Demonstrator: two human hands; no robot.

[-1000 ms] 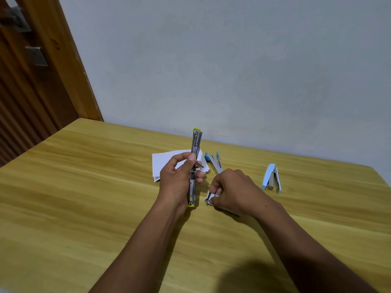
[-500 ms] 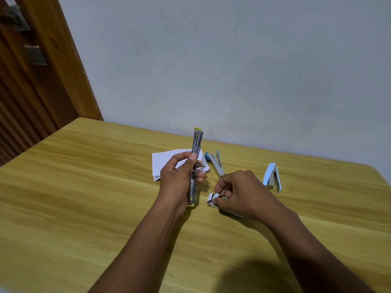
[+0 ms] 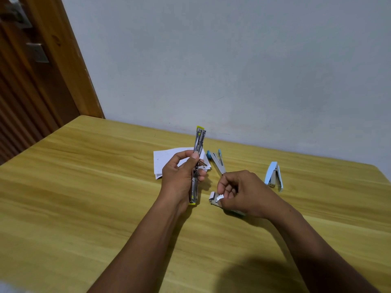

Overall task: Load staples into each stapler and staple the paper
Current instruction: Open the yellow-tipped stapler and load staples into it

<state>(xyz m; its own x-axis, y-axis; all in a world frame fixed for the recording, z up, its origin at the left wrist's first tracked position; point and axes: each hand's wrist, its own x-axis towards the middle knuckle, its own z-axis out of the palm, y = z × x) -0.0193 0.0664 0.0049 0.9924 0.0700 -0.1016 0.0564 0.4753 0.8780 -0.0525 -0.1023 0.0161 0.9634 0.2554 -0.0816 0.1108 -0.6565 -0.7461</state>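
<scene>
My left hand [image 3: 179,176] grips a yellow-tipped metal stapler [image 3: 198,149], swung fully open and held upright above the table. My right hand [image 3: 241,192] pinches a short strip of staples [image 3: 220,197] just above a small open staple box [image 3: 213,198] that lies on the table. A stack of white paper [image 3: 164,160] lies behind my left hand. A blue stapler [image 3: 218,160] lies open flat beside the paper. Farther right a light blue stapler [image 3: 274,176] stands partly open.
The wooden table [image 3: 84,187] stands against a grey wall [image 3: 232,60]. A brown wooden door [image 3: 31,70] is at the far left, past the table's left edge.
My right hand has lifted from the staple box with a strip of staples between its fingertips. My left hand and the yellow stapler have barely moved.
</scene>
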